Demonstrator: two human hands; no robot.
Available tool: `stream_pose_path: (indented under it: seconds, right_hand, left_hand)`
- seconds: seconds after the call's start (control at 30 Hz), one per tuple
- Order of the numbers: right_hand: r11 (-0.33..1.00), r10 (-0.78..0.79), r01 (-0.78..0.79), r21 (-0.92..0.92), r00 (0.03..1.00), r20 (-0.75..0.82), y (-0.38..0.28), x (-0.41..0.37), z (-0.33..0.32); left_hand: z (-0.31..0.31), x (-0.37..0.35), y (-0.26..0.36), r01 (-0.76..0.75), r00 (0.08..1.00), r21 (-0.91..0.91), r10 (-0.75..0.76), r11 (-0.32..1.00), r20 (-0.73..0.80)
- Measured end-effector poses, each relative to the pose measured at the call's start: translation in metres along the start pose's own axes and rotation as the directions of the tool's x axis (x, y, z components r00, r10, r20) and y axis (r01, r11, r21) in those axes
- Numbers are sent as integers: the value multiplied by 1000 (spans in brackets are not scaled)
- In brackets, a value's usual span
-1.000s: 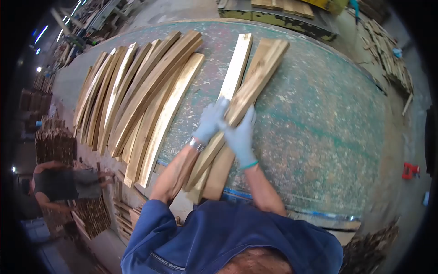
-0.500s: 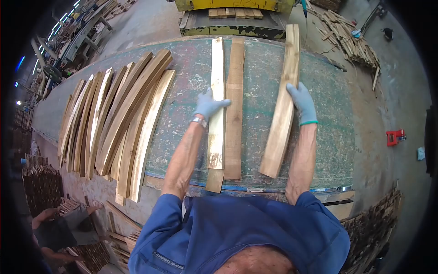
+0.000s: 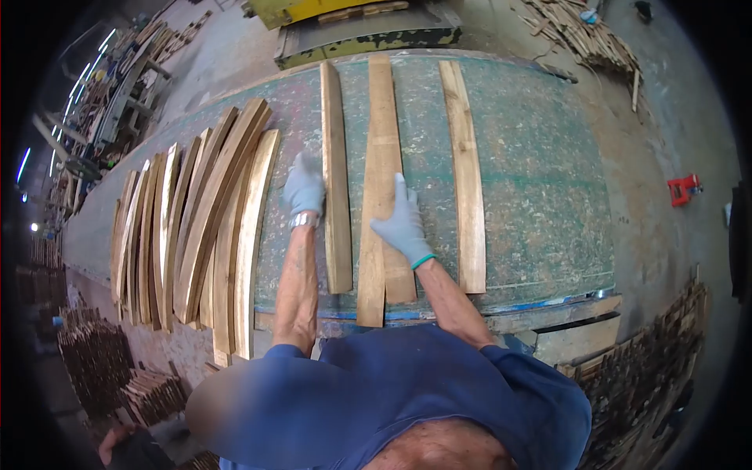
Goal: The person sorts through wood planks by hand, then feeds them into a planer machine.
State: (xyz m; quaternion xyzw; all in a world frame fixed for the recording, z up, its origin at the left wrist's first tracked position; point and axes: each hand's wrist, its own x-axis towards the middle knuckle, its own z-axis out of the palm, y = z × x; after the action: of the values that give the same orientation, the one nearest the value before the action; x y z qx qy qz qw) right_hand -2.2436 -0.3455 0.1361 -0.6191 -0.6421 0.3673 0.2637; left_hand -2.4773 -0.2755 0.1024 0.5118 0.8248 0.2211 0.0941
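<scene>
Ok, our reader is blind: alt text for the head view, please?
A person's gloved hands touch wooden boards laid on a worn green table: left hand against the left board, right hand flat on the middle boards. A third board lies apart at right; curved staves fan out at left.

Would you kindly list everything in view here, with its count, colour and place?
Table: one, worn green, dusty, centre.
Flat staves: three rows, pale brown, lying apart lengthwise mid-table; the middle row looks like two overlapped.
Curved staves: a dozen or so, pale to brown, overlapping on the table's left part.
Machine: one, yellow, beyond the table's far edge.
Scrap wood: one heap, brown, floor at top right.
Red object: one, floor at right.
Wood stacks: dark brown, floor at lower left and lower right.
Left hand: grey glove, beside the left stave.
Right hand: grey glove, flat on the middle row.
</scene>
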Motion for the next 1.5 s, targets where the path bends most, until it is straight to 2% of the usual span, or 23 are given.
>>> stream_pose_path:
  seconds: [0.03,0.13,0.17,0.27,0.3,0.37,0.4,0.47,0.53,0.6,0.63,0.73,0.77,0.83,0.9,0.93,1.0,1.1,1.17,1.3,1.4,1.43,1.5]
  right_hand:
    - [992,6,-5,127,1000,-2,5,4,3]
    - [941,-171,210,267,972,-162,26,-2,-12]
    - [942,-235,276,189,948,-216,32,-7,-21]
    - [981,-192,180,-68,951,-244,53,-19,-26]
    - [946,-104,35,-322,974,-200,51,-24,-28]
    - [806,-182,-22,-591,941,-284,61,-30,-16]
    - [713,-231,-61,-698,920,-316,64,-32,-8]
    - [752,-219,-40,-658,926,-307,66,-32,-16]
    - [791,-208,-15,-612,934,-292,63,-39,-38]
    - [787,-264,-145,-599,799,-540,74,-43,-61]
    - [848,-237,-120,-517,786,-571,90,-35,-73]
    - [963,-216,83,-255,804,-554,135,-4,-86]
    - [938,-219,46,-344,847,-484,132,-3,-79]
    - [848,-210,-13,-530,910,-358,124,-7,-73]
    - [836,-198,-25,-548,918,-344,109,-13,-62]
    - [829,-186,-42,-557,919,-347,100,-18,-59]
    - [844,-162,-42,-535,931,-328,84,-22,-51]
    - [820,-191,-21,-573,932,-308,72,-39,-22]
    - [811,-215,6,-585,933,-288,69,-51,-11]
    - [865,-186,16,-502,939,-291,65,-52,-4]
    - [866,-188,31,-499,945,-267,62,-50,-6]
    - [865,-200,39,-500,941,-273,64,-50,-5]
    - [871,-217,56,-488,935,-280,68,-49,-4]
  left_hand:
    - [4,-3,-12,1,998,18,0,1000,-68]
    - [17,-24,-22,-52,995,19,53,998,-88]
    - [23,-31,-17,-39,998,-4,39,999,-43]
    - [26,-54,30,-110,983,66,118,992,-142]
    - [19,-57,47,-126,992,38,127,991,-26]
    - [7,-58,67,-129,969,-14,129,992,211]
    - [9,-54,62,-128,962,-75,142,989,232]
    - [20,-33,47,-136,949,-195,184,971,257]
    - [17,-14,26,-73,897,-377,226,923,379]
    - [-3,-6,2,52,821,-454,221,889,526]
    - [6,-4,-21,-16,818,-596,353,803,454]
    - [-31,-27,-20,-123,987,-17,124,992,100]
    - [-54,-39,-13,-157,985,129,164,979,-43]
    - [-73,-41,-50,-139,974,182,168,973,-155]
    - [-80,-45,-112,-114,938,260,190,959,-288]
    - [-97,-59,-127,17,984,270,31,963,-173]
    - [-91,-86,-175,-247,939,433,324,867,-113]
    - [-82,-82,-198,-200,930,633,348,748,-117]
    - [-86,-73,-213,-159,951,595,284,788,-122]
    - [-92,-54,-217,-138,928,635,323,760,-185]
    - [-102,-48,-210,-157,953,658,288,737,-95]
    - [-108,-45,-208,-223,925,654,368,723,-92]
    - [-105,-32,-199,-159,971,680,237,715,-22]
